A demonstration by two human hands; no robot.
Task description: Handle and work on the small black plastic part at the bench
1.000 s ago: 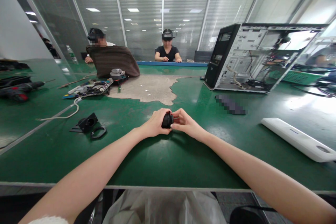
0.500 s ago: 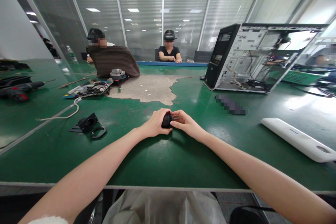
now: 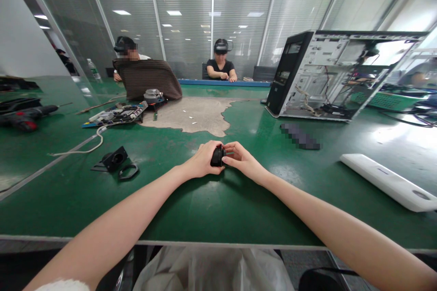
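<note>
My left hand (image 3: 203, 160) is wrapped around a small black part (image 3: 217, 156) held just above the green table (image 3: 211, 204) at its middle. My right hand (image 3: 241, 160) meets it from the right, its fingertips pinching the same black part. Most of the part is hidden between the two hands. To the left on the table lie a black square part with a round hole (image 3: 114, 159) and a loose black ring (image 3: 128, 172).
An open computer case (image 3: 327, 75) lies at the back right, a white panel (image 3: 389, 182) at the right. A circuit board (image 3: 116, 114), a white cable (image 3: 88, 145) and a drill (image 3: 25, 118) sit at the left. Two people sit across the table.
My hands stay almost where they were; my right fingers shifted slightly on the black part. The person straight across raised their head a little.
</note>
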